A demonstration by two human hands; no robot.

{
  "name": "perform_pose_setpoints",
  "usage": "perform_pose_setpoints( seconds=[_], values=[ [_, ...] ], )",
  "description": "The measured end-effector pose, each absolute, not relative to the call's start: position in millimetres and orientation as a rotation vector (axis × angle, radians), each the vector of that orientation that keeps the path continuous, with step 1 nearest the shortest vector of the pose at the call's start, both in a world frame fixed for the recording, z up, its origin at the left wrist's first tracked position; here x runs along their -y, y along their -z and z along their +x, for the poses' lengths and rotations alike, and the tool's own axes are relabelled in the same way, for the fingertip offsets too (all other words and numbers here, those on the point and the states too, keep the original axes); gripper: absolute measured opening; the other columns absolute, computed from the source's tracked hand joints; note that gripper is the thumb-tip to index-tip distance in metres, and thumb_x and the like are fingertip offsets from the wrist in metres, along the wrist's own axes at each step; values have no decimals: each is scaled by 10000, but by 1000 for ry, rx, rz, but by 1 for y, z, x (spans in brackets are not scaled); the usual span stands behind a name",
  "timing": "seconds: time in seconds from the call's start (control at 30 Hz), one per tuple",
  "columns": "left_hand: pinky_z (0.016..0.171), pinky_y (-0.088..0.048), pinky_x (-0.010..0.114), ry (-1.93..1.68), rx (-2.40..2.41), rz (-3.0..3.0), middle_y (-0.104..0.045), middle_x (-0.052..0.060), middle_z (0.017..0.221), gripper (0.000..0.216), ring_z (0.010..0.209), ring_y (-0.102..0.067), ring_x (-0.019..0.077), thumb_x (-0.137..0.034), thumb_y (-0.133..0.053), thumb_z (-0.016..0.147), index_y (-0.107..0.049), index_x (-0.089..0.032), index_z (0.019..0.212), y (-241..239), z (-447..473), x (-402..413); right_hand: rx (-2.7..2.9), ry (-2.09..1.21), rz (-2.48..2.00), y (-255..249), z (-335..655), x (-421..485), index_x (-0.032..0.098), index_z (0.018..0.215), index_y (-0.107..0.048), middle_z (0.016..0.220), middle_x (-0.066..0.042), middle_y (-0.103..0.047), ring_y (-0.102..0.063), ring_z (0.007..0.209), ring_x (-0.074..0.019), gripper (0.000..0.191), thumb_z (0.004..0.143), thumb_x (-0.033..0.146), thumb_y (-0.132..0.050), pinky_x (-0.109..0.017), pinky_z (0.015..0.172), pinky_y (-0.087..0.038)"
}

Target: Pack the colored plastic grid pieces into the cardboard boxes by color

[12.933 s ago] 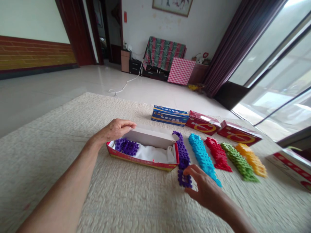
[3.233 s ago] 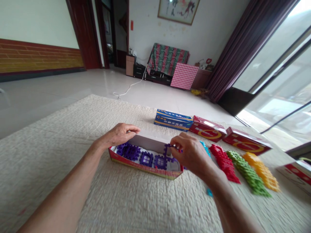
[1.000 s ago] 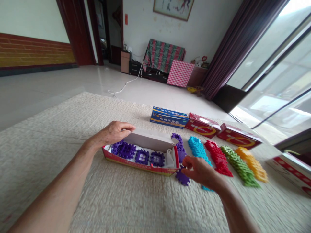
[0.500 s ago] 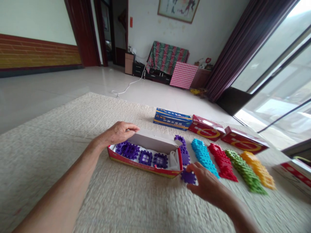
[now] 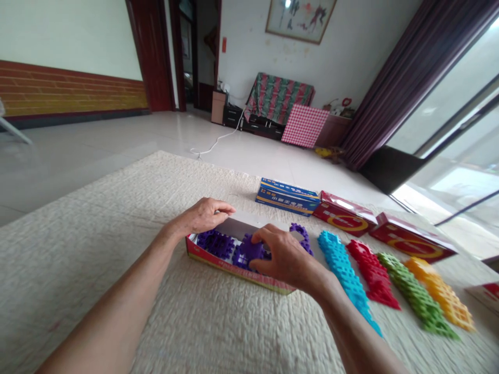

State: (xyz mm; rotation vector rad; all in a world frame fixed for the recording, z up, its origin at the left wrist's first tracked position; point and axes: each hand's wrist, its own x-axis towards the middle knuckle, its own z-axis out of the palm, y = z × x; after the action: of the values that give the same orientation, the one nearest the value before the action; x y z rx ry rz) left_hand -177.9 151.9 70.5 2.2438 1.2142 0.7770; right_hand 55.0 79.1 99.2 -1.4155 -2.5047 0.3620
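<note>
An open red box stands on the mat with its pale lid flap raised at the back. At the flap's left end, my left hand has its fingers and thumb closed on the edge. My right hand pinches a flat purple plastic building block over the middle of the box. Several purple blocks with notched edges lie inside at the left. Behind my right hand, a few more purple blocks lie on the mat; my hand hides the box's right part.
Rows of blue, red, green and yellow blocks lie on the mat to the right. Behind them stand a blue box and two red boxes. Another box sits at the right edge.
My right hand has moved left with a purple block from the mat beside the box to above its inside. My left hand stays at the flap. The view has shifted slightly.
</note>
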Motion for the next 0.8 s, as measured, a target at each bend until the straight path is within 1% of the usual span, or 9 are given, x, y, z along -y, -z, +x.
perform_pose_setpoints(
  seconds=[0.2, 0.3, 0.47, 0.53, 0.6, 0.63, 0.67, 0.77, 0.8],
  values=[
    [860, -506, 284, -806, -1203, 2234, -739, 33, 1021, 315, 935, -680, 167, -210, -508, 801, -706, -186, 1044, -66, -179, -154, 2659, -327, -1347, -76, 48, -96, 197, 956, -650, 958, -57, -655, -618, 832, -197, 323, 665, 310, -731, -285, 708, -448],
    [871, -501, 288, -810, -1203, 2244, -740, 24, 1021, 311, 953, -677, 167, -205, -509, 800, -708, -199, 1039, -66, -179, -155, 2684, -304, -1341, -70, 48, -99, 202, 958, -648, 968, -60, -660, -623, 826, -203, 326, 665, 313, -736, -287, 693, -448],
    [868, -504, 288, -796, -1210, 2241, -740, 20, 1021, 305, 945, -678, 163, -214, -509, 806, -707, -207, 1037, -67, -179, -155, 2632, -314, -1325, -77, 45, -94, 187, 942, -646, 938, -58, -658, -614, 799, -187, 317, 671, 325, -739, -280, 682, -444],
    [858, -507, 285, -789, -1207, 2246, -740, 23, 1019, 304, 935, -680, 162, -219, -510, 807, -706, -202, 1038, -68, -179, -154, 2547, -313, -1323, -88, 53, -88, 184, 894, -642, 890, -41, -653, -601, 753, -156, 233, 708, 305, -713, -263, 661, -434],
    [850, -510, 282, -777, -1205, 2250, -740, 28, 1017, 306, 928, -680, 162, -221, -509, 805, -705, -194, 1039, -69, -178, -154, 2423, -292, -1308, -101, 71, -80, 188, 829, -634, 829, -19, -646, -586, 713, -127, 104, 782, 280, -646, -245, 647, -427],
    [848, -511, 281, -769, -1207, 2251, -739, 29, 1018, 306, 927, -680, 163, -225, -510, 805, -704, -191, 1040, -70, -178, -153, 2346, -269, -1302, -105, 84, -77, 190, 799, -630, 797, -10, -642, -581, 698, -117, 90, 818, 276, -607, -239, 644, -428],
    [849, -511, 282, -762, -1213, 2253, -739, 29, 1019, 306, 928, -680, 164, -231, -510, 805, -703, -191, 1039, -70, -178, -153, 2269, -238, -1316, -108, 99, -74, 194, 789, -630, 779, -6, -642, -580, 689, -113, 123, 848, 286, -573, -234, 638, -431],
    [871, -506, 292, -756, -1229, 2260, -735, 31, 1036, 309, 949, -677, 169, -258, -504, 813, -700, -196, 1043, -70, -178, -153, 2071, -105, -1474, -103, 148, -68, 200, 777, -635, 732, -7, -637, -579, 653, -127, 177, 861, 330, -552, -245, 605, -446],
    [881, -503, 297, -754, -1231, 2261, -733, 33, 1044, 313, 958, -675, 172, -265, -499, 816, -699, -196, 1046, -70, -178, -153, 2059, -75, -1528, -96, 162, -67, 201, 793, -645, 743, -13, -640, -588, 665, -137, 177, 863, 330, -545, -259, 622, -458]
  ],
)
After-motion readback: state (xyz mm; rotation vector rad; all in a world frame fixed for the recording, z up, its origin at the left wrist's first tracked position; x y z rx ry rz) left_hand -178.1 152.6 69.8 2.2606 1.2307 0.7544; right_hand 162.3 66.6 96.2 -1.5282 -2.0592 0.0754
